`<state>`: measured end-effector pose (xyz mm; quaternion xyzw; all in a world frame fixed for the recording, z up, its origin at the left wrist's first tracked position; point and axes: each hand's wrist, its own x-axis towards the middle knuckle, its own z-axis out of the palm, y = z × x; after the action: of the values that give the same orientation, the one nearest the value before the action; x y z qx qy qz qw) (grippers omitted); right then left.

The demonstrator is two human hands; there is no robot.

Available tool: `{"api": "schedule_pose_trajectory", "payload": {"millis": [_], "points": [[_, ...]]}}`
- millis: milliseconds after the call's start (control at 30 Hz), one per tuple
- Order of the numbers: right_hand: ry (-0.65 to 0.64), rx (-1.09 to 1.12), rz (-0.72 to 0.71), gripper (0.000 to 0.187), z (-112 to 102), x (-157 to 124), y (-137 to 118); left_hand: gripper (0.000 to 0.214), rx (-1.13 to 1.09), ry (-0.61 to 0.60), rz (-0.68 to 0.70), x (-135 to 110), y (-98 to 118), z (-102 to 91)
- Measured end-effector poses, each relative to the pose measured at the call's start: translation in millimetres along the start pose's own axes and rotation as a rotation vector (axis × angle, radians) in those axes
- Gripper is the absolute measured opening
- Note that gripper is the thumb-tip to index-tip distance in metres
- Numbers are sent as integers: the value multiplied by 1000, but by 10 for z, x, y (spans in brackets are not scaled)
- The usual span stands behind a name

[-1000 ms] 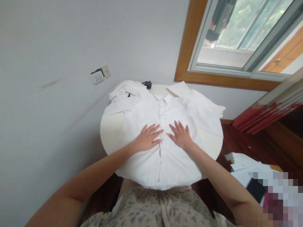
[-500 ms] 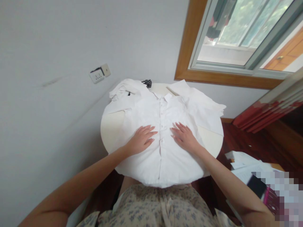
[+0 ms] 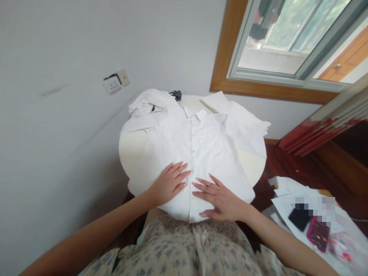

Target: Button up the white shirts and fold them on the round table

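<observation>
A white button-up shirt (image 3: 212,145) lies front side up over a round cream table (image 3: 130,147), its collar at the far side and its hem hanging over the near edge. My left hand (image 3: 169,183) rests flat on the cloth just left of the button line, fingers spread. To the right of the buttons, nearer the hem, my right hand (image 3: 217,198) lies on the shirt with its fingers apart. Neither hand grips the fabric. Beyond the left sleeve is a bunched white cloth (image 3: 143,101), and a black-and-white striped piece (image 3: 176,95) shows at the table's back edge.
A wall with a socket (image 3: 112,84) rises behind and to the left. A wood-framed window (image 3: 273,89) and a red-and-cream curtain (image 3: 307,134) are at the right. Lower right, a surface holds papers (image 3: 283,199), a black item (image 3: 299,218) and a pink-edged phone-like item (image 3: 318,234).
My right hand has slid down the shirt toward the hem and inward to the button line. My left hand has moved slightly lower. The shirt's lower front looks smoother, and the view has shifted a little.
</observation>
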<state>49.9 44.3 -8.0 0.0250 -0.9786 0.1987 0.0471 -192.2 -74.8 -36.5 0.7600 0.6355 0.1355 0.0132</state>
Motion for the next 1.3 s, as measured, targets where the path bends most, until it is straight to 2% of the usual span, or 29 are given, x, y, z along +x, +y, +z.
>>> {"api": "schedule_pose_trajectory", "payload": {"millis": [233, 300, 367, 467, 500, 567, 667, 767, 867, 1000, 1167, 1300], "points": [[-19, 133, 14, 45, -51, -80, -58, 52, -54, -51, 81, -507, 403, -50], [-21, 177, 30, 36, -112, -61, -53, 49, -63, -66, 99, -597, 452, -103], [3, 218, 40, 31, -205, 20, 9, 42, -69, -54, 90, -586, 423, -194], [141, 155, 111, 35, -331, 307, 273, 36, -52, 18, 42, -295, 188, -341], [191, 75, 168, 37, -348, 435, 400, 36, -35, 50, 29, -132, 63, -369], [266, -119, 371, 44, -328, 694, 674, 40, 11, 83, 1, 232, -226, -366], [251, -292, 667, 59, -200, 955, 1021, 47, 120, 119, -202, 670, -641, -229], [198, -348, 750, 64, -69, 965, 1214, 53, 138, 33, -363, 795, -914, -54], [192, -381, 761, 65, -8, 798, 1295, 56, 153, 20, -381, 679, -1017, 32], [209, -413, 785, 66, 19, 538, 1304, 58, 182, 34, -367, 455, -993, 16], [211, -457, 762, 64, 97, 287, 1125, 59, 207, 40, -353, 180, -844, -1], [229, -492, 722, 62, 214, 67, 881, 60, 207, 57, -329, -114, -628, 22]]}}
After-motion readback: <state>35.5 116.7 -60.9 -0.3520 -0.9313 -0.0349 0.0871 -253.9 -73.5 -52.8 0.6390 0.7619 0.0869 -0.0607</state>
